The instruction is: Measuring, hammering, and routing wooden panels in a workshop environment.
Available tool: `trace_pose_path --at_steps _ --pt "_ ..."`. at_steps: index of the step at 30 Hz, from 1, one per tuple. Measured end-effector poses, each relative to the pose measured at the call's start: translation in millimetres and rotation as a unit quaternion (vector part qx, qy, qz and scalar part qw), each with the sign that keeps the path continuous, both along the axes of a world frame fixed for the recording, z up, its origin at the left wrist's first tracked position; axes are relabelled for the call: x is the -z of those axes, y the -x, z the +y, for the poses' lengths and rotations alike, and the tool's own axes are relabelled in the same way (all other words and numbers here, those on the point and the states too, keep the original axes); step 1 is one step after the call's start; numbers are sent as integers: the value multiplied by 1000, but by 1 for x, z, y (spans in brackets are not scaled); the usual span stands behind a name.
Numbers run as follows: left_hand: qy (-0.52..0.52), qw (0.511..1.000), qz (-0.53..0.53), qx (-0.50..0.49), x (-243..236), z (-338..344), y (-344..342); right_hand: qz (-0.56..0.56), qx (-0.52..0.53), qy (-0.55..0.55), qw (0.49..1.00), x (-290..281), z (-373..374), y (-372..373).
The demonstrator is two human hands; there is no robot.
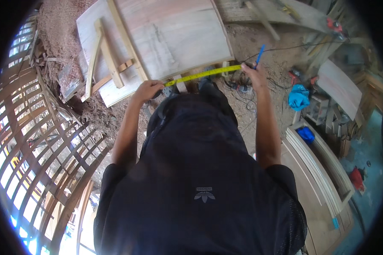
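Note:
A yellow tape measure (204, 74) is stretched between my two hands, in front of a large pale plywood sheet (178, 34). My left hand (148, 90) is closed on the tape's left end, where a dark shape, perhaps its case, shows beside the fingers. My right hand (254, 75) pinches the other end of the tape. A blue pencil or pen (260, 55) sticks up from that same hand. Several wooden strips (127, 40) lie on the sheet's left part.
Slatted wooden lattice (34, 127) stands along the left. Power tools and cords (242, 88) lie on the dirt floor beyond my right forearm. A blue bag (298, 97), wood offcuts (334, 114) and a stack of wooden frames (319, 170) are at right.

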State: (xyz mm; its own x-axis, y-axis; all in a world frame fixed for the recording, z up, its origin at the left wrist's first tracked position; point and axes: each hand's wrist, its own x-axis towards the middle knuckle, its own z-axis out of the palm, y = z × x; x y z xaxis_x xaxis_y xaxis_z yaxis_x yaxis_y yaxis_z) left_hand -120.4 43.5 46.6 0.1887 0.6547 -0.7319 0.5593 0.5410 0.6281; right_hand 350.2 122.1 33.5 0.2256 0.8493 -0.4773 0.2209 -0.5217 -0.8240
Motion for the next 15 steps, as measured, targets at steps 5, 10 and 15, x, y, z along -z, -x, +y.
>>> trace_pose_path --at_steps 5,10,15 --pt "-10 995 22 -95 19 -15 -5 16 41 -49 998 30 7 17" --pt "-30 989 56 -136 11 -23 -17 42 64 -97 992 40 9 33" --pt "-44 977 82 -192 -3 -18 -35 -105 32 -131 985 57 14 28"
